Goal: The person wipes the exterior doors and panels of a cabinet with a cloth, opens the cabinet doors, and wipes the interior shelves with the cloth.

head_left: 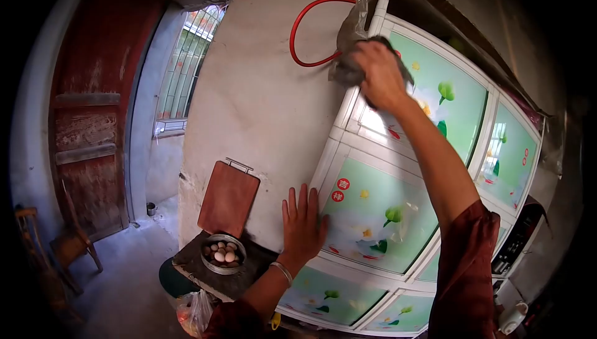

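- Pale wall [249, 115] behind the green-panelled cabinet [398, 214].
- Left of the cabinet, 1 metal bowl [225, 271] holds pale and brown eggs [221, 254].
- At its upper left edge, the right hand [380, 78], half-open, holds a dark, crumpled cloth [349, 73].
- Left hand [303, 226] spreads open, empty, near its lower door.

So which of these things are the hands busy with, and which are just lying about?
In use, it seems: dark cloth in the right hand; cabinet, with the left hand spread at its edge.

Just about: board, eggs in a bowl, plastic bag, chair.
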